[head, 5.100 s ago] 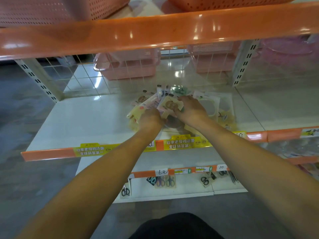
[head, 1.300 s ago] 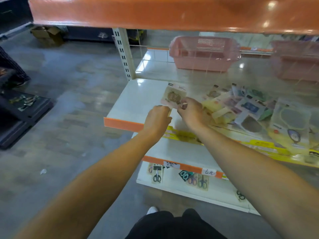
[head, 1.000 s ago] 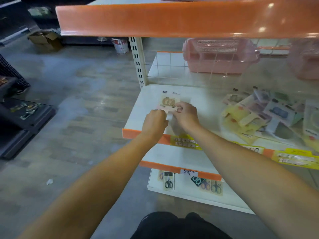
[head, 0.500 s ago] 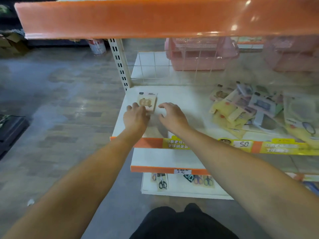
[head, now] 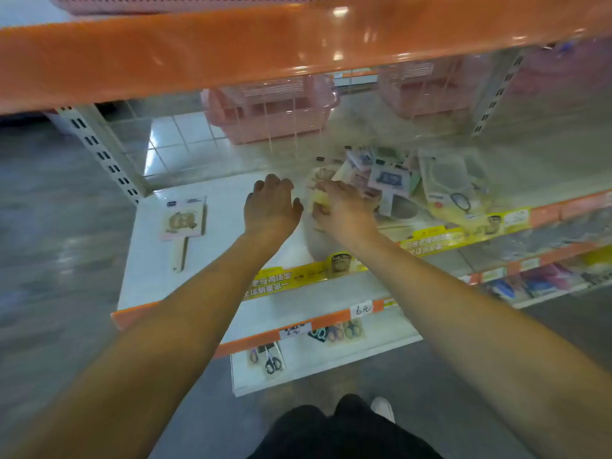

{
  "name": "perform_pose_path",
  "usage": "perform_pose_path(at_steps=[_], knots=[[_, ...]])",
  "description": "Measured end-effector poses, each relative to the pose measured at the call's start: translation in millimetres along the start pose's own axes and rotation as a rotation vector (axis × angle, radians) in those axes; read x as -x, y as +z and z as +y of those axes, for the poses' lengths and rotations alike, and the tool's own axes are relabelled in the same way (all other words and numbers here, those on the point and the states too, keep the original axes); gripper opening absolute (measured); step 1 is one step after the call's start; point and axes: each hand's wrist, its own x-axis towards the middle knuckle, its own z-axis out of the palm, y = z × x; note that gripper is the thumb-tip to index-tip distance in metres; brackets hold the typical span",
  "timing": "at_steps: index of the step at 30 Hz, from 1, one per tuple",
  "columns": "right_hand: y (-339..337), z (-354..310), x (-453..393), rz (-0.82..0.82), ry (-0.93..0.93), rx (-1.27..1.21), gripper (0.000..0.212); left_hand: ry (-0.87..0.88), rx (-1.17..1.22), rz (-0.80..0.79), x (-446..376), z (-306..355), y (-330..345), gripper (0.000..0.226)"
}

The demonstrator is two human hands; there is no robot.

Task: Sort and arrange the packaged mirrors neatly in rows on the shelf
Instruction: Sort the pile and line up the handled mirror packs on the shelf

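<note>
White shelf (head: pixel 228 193): one boxed hand mirror (head: pixel 181 223) placed at 9 o'clock; left hand (head: pixel 271 207) spread, right hand (head: pixel 344 210) fingers curled into jumbled mirror pile (head: pixel 390 183), grip unclear; next, pull one out.

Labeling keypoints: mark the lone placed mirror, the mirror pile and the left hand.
placed mirror (head: pixel 183 221), head view, on the middle of its card.
mirror pile (head: pixel 387 178), head view, on a blue-printed pack on top.
left hand (head: pixel 270 207), head view, on the back of the hand.
</note>
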Motion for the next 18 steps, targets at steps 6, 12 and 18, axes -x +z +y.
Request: perform_pose_path(at_steps=[6,12,18], knots=[[-37.1,53.8,8.7,0.088,0.066,0.004,0.042,0.100,0.031,-0.066,-11.4,65.4,21.9,0.037],[-64.1,101.5,6.2,0.105,0.079,0.000,0.039,0.119,0.040,-0.096,-21.6,108.6,37.7,0.041],[-80.7,142.0,1.7,0.080,0.074,-0.022,0.041,0.057,0.006,-0.116,-29.7,136.0,46.5,0.044]])
